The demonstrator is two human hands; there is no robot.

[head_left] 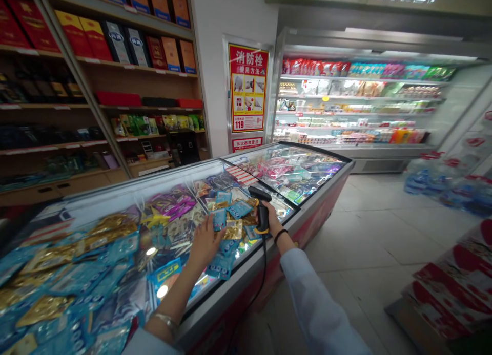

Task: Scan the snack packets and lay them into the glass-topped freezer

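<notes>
My right hand (272, 219) is wrapped round the handle of a black and yellow barcode scanner (262, 215), whose cord hangs down over the freezer's side. My left hand (206, 242) has its fingers spread and rests at the left edge of a pile of blue packets (239, 208) and gold packets (233, 229) on the glass lid. Whether its fingertips press on a packet is hard to tell. More blue and gold packets (92, 273) lie spread over the lid at the left.
The chest freezer (307, 219) runs from lower left to centre. Behind it stand shelves (142, 70) and a lit refrigerated display (361, 151). Water bottles (461, 188) and red-and-white cartons (453, 288) stand on the floor at the right.
</notes>
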